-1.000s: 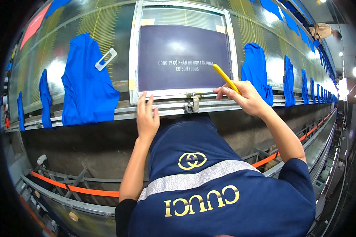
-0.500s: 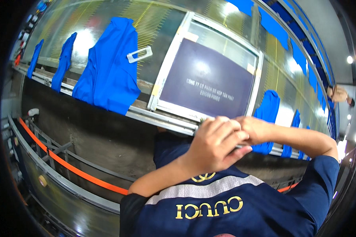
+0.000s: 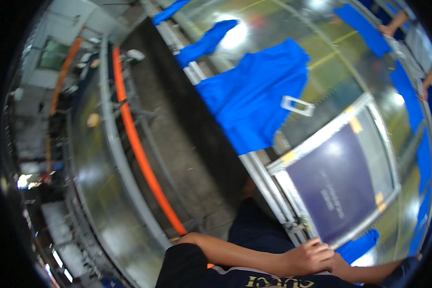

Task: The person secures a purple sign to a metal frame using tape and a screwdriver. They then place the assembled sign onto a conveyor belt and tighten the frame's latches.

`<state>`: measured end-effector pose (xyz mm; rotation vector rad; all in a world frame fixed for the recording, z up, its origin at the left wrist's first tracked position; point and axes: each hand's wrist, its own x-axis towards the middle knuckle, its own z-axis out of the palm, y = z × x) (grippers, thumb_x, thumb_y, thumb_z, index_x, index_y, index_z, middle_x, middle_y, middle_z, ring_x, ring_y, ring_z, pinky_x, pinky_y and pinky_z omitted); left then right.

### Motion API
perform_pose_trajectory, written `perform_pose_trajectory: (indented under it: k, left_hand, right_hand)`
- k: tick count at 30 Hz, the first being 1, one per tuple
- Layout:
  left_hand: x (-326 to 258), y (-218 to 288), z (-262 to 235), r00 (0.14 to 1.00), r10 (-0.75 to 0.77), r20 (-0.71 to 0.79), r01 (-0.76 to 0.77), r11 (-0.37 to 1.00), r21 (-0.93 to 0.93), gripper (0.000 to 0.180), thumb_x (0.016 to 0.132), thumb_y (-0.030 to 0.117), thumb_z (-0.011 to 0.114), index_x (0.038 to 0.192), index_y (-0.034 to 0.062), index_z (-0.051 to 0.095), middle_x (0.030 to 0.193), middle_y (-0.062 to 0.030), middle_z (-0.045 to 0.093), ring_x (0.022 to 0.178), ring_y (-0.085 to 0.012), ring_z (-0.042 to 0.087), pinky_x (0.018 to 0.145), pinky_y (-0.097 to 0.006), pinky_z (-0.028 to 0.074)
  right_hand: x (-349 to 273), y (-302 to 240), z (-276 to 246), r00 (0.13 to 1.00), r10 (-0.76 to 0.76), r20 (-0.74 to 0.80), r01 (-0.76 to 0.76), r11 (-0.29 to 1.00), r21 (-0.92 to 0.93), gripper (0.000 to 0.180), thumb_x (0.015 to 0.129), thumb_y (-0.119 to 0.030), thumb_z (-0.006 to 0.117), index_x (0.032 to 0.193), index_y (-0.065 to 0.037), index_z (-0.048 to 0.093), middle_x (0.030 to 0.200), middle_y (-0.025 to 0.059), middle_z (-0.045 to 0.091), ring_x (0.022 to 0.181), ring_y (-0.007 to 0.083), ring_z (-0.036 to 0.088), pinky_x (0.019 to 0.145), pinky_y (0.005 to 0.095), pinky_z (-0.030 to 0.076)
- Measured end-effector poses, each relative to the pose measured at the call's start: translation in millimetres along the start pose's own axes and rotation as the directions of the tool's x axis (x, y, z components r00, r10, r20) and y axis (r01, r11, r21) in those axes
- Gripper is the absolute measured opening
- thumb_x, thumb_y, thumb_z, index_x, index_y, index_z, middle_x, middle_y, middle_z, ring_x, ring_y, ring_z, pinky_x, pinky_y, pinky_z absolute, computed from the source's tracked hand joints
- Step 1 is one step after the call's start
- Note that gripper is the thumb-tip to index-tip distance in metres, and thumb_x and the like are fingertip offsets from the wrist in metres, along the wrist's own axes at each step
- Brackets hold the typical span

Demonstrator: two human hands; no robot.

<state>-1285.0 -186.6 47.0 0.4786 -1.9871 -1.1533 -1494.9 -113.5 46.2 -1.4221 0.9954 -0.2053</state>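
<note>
My left hand (image 3: 310,257) is closed, its fingers curled against my right hand (image 3: 340,267). Both hands meet in front of my body, near the long table's metal edge rail. The right hand's fingers are hidden behind the left. Just beyond them, a screen-printing frame (image 3: 337,134) with a dark purple mesh lies on the table. To its left is a large bright blue fabric piece (image 3: 252,91) with a small white rectangular frame (image 3: 297,106) at its edge. Another blue fabric piece (image 3: 359,247) shows partly beside the printing frame's near corner.
More blue pieces (image 3: 207,43) line this table (image 3: 331,77). Across it, another person's hand (image 3: 387,30) is near blue fabric (image 3: 362,29). At left, beyond the dark floor aisle (image 3: 187,144), runs a second long table (image 3: 93,177) with an orange rail (image 3: 141,153).
My view has turned left, so the table now slants and more of the aisle shows. My hands stay together, now lower in the picture. The other person across the table shows more fully.
</note>
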Motion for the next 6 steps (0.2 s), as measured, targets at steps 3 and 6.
perform_pose_trajectory:
  k: [3,6]
  left_hand:
    - [5,0,6,1.0,-0.013,-0.002,0.013,0.999,0.031,0.012,0.085,0.019,0.064,0.087,0.0072,0.062,0.088,-0.0061,0.052,0.082,-0.0215,0.055,0.076,-0.035,0.043]
    - [11,-2,4,0.997,-0.053,0.047,0.054,0.998,-0.024,0.012,0.086,0.019,0.064,0.086,0.0071,0.061,0.085,-0.0061,0.05,0.081,-0.021,0.054,0.076,-0.035,0.042]
  right_hand:
    - [-4,4,2,0.996,-0.053,0.068,0.051,0.998,0.027,0.044,0.087,-0.038,0.072,0.121,-0.011,0.065,0.121,0.0214,0.064,0.112,0.0336,0.064,0.096,0.0432,0.048]
    - [-19,6,4,0.998,-0.023,0.053,0.021,0.999,0.031,0.058,0.09,-0.046,0.074,0.136,-0.012,0.063,0.134,0.0253,0.062,0.121,0.0337,0.061,0.107,0.0415,0.044]
